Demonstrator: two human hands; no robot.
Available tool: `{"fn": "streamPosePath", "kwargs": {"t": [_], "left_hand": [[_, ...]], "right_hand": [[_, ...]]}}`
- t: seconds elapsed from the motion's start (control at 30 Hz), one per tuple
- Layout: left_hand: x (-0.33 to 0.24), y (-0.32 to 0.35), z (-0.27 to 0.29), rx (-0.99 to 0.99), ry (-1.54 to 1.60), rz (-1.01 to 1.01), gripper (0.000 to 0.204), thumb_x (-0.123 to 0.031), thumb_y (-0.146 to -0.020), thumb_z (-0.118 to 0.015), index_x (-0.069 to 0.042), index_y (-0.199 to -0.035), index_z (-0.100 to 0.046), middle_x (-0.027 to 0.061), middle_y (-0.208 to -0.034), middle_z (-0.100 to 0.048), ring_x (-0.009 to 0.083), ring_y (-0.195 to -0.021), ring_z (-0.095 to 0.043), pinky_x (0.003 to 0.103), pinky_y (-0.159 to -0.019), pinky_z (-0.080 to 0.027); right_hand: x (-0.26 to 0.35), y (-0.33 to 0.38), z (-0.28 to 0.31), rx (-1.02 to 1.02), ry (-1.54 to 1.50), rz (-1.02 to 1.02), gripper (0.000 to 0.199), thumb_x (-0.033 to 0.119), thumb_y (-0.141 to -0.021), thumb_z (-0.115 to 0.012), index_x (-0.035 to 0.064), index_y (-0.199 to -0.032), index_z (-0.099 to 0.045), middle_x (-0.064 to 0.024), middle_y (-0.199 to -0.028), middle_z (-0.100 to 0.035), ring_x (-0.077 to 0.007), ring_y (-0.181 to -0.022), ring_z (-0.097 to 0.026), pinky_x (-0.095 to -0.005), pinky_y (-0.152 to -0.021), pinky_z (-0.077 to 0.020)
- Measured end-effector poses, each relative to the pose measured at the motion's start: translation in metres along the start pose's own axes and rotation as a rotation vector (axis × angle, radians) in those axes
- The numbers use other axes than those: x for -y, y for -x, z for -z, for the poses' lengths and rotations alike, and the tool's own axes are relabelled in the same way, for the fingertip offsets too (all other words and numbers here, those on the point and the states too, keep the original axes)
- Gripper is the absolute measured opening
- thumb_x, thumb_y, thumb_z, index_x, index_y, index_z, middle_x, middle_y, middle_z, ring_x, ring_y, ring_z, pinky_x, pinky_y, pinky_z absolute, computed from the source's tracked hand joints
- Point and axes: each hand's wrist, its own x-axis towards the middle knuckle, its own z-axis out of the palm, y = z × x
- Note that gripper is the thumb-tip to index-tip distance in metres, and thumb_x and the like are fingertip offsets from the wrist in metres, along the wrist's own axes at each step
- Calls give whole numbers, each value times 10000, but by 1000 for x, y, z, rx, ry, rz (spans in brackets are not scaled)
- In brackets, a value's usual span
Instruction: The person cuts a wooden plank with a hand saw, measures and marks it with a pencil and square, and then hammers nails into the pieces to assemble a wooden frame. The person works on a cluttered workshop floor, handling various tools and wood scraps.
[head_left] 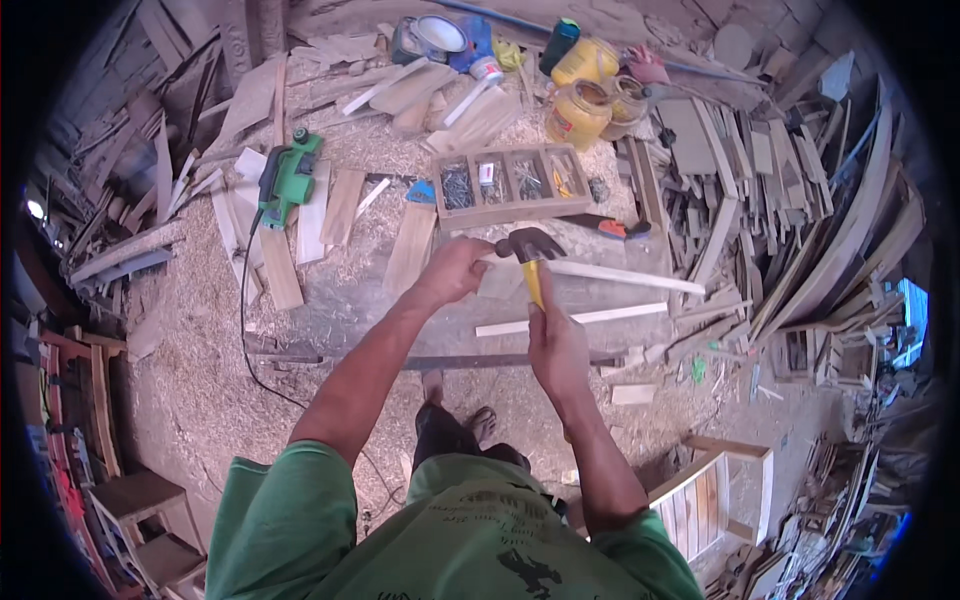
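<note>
My right hand grips the yellow handle of a claw hammer, whose dark head is raised just right of my left fingers. My left hand is closed at the left end of a pale, thin wooden strip, its thumb and fingertips pinched together. Whether a nail is also between those fingertips is too small to tell. The strip slants right across the worn workbench. Closer to me, a second wooden strip lies on the bench.
Beyond my hands is a compartmented wooden box with nails and small items. A handsaw lies beside it. A green power planer with a trailing cord stands left. Yellowish jars stand behind. Scrap wood is heaped right; a wooden frame stands below.
</note>
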Motion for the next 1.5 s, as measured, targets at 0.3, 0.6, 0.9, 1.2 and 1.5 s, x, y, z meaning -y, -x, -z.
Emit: {"fn": "streamPosePath", "kwargs": {"t": [0.3,0.6,0.9,1.2,1.5], "left_hand": [[14,7,-11,29,204,-29,251,1,-955,-719,-18,-1205,-740,192,-1012,-774,322,-974,-768,421,-868,-593],[13,5,-9,120,213,73,264,32,-972,-690,-10,-1232,-705,171,-1115,-777,267,-1039,-752,411,-942,-595],[20,8,-20,85,198,43,263,21,-977,-702,-33,-1233,-677,184,-1150,-723,321,-1092,-718,423,-960,-578],[15,5,-24,43,-39,-60,308,-152,-966,-778,-19,-1230,-692,230,-1175,-676,465,-1153,-664,531,-978,-559],[-1,4,-18,61,-60,38,280,-155,-977,-766,-21,-1213,-698,249,-1236,-700,498,-1191,-665,546,-1027,-537]], "right_hand": [[16,4,24,-724,-431,376,687,84,-1140,-518,58,-1760,-225,-124,-877,-631,-234,-645,-544,-359,-573,-426],[13,2,29,-285,-224,104,679,117,-1116,-618,145,-1746,-366,-198,-699,-624,-335,-548,-614,-476,-560,-481],[-7,27,21,-532,-270,276,714,208,-1192,-509,96,-1797,-148,-9,-749,-565,-77,-590,-466,-269,-521,-389],[-54,53,-70,-257,-1170,-535,674,309,-1198,-533,250,-1793,-223,5,-786,-563,-83,-580,-525,-254,-515,-463],[-50,46,-63,-189,-1430,-625,674,311,-1185,-563,283,-1782,-251,-9,-806,-589,-92,-582,-537,-263,-519,-480]]}}
